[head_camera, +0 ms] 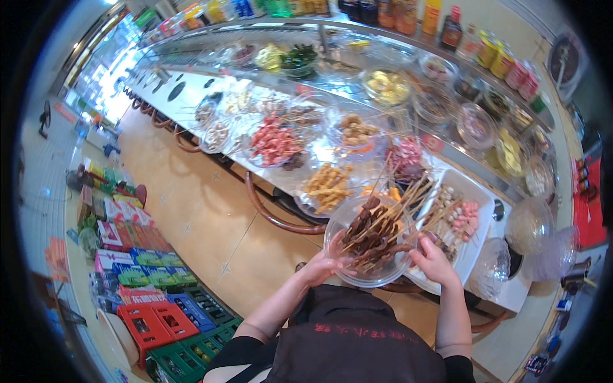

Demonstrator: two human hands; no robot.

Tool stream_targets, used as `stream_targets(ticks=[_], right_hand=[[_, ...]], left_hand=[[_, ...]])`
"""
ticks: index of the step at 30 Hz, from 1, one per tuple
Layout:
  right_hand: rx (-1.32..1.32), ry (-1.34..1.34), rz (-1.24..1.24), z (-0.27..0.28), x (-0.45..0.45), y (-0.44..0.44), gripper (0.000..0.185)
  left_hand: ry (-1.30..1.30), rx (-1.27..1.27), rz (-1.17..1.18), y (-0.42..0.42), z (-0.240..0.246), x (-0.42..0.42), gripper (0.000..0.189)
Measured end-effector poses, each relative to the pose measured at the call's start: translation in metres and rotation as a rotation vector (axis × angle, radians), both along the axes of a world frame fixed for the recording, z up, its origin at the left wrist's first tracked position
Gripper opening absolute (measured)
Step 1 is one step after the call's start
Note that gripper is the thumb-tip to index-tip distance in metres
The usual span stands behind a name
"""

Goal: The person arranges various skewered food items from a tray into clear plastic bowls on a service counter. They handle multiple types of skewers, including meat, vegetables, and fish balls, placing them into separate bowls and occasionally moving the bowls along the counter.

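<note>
A round clear plastic bowl with dark brown meat skewers is held in front of my apron. My left hand grips the bowl's left rim, the thumb over the edge. My right hand is at the bowl's right side, close to the skewers and the rim; its fingertips are partly hidden. Right of the bowl, a white rectangular tray holds more skewers, some with pink pieces. Just beyond the bowl are a dish of yellow-orange skewers and one of purplish-pink skewers.
The long white counter bears several bowls, including red meat skewers and brown balls. Behind it runs a shelf of drinks. Curved wooden chair backs line the near edge. Red and green crates stand lower left.
</note>
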State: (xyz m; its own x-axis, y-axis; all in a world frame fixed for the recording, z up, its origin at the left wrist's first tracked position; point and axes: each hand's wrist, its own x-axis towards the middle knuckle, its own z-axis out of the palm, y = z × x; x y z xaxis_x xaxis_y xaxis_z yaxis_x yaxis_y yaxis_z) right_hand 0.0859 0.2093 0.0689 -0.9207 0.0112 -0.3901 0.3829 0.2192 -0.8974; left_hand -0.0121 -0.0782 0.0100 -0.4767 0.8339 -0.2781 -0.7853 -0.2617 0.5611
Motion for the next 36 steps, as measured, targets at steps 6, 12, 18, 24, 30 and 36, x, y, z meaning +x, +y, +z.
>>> stream_targets(ticks=[6, 12, 18, 24, 30, 36], right_hand=[[-0.452, -0.183, 0.132, -0.007, -0.047, -0.129, 0.073], [-0.591, -0.272, 0.256, -0.019, -0.133, -0.289, 0.075], [-0.587, -0.172, 0.330, -0.020, -0.237, -0.410, 0.069], [-0.786, -0.066, 0.220, -0.005, -0.359, -0.466, 0.069], [-0.881, -0.007, -0.021, -0.004, -0.488, -0.484, 0.051], [-0.842, 0.118, -0.328, 0.004, -0.607, -0.491, 0.041]], left_hand=[[0.050, -0.078, -0.009, -0.148, -0.013, -0.025, 0.097], [0.160, -0.249, 0.019, -0.317, -0.010, -0.089, 0.096], [0.228, -0.264, 0.202, -0.439, 0.001, -0.167, 0.105], [0.327, -0.278, 0.541, -0.490, 0.013, -0.253, 0.097], [0.256, -0.625, 0.761, -0.570, -0.015, -0.349, 0.040], [0.174, -0.819, 0.841, -0.663, -0.065, -0.420, 0.034]])
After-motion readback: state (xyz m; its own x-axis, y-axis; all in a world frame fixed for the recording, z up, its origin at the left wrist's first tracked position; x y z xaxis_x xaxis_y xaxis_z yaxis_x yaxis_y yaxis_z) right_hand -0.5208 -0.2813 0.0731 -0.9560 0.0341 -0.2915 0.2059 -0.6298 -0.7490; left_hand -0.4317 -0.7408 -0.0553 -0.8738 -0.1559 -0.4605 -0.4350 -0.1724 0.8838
